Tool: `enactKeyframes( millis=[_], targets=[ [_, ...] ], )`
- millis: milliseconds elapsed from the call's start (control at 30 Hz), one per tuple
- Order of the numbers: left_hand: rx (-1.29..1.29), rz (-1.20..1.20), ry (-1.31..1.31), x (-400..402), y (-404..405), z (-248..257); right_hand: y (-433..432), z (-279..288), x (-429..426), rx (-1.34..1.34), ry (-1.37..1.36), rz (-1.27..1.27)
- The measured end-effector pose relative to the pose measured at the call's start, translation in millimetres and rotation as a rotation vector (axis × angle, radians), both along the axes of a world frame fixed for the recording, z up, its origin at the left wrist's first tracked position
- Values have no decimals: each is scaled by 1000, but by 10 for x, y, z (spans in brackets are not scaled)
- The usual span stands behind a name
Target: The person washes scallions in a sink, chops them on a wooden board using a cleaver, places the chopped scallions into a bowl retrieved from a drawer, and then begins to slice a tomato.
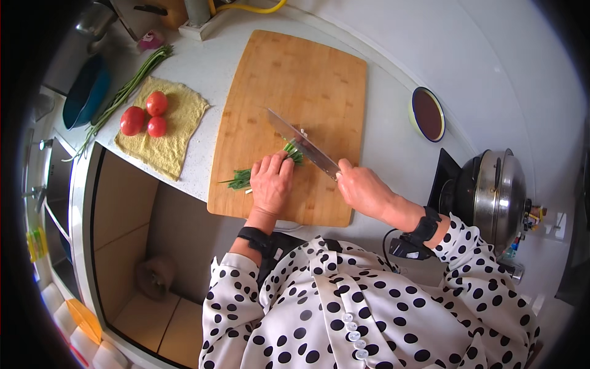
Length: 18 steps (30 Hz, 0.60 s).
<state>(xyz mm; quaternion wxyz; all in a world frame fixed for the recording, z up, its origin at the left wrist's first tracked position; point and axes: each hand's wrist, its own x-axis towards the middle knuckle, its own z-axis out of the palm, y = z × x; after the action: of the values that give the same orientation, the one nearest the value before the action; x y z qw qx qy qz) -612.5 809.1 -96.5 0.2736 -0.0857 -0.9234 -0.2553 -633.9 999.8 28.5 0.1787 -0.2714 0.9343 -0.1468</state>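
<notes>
A bundle of green scallions or chives (241, 179) lies across the lower part of a wooden cutting board (295, 83). My left hand (272, 182) presses down on the bundle, fingertips curled near its cut end. In my right hand (366, 189) is the handle of a broad kitchen knife (306, 150), a cleaver by its blade. The blade slants up to the left, against or just beside the green stalks at my left fingertips. A few small white cut pieces (303, 132) lie on the board behind the blade.
Three tomatoes (132, 121) rest on a yellow cloth (186, 110) at the left, with long green stalks (124, 92) and a blue basin (86, 94) beyond. At the right stand an enamel bowl of dark red-brown liquid (427, 114) and a lidded metal pan (498, 198). The counter edge (152, 176) runs at the lower left.
</notes>
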Motion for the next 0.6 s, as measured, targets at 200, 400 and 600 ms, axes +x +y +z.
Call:
enactKeyframes(
  millis=[200, 400, 600],
  targets=[
    [15, 1, 15, 21, 0, -1, 64, -184, 23, 22, -72, 27],
    [14, -22, 0, -12, 0, 22, -271, -648, -155, -122, 114, -91],
    [-3, -19, 9, -15, -24, 15, -172, -446, -146, -196, 191, -115]
  ],
)
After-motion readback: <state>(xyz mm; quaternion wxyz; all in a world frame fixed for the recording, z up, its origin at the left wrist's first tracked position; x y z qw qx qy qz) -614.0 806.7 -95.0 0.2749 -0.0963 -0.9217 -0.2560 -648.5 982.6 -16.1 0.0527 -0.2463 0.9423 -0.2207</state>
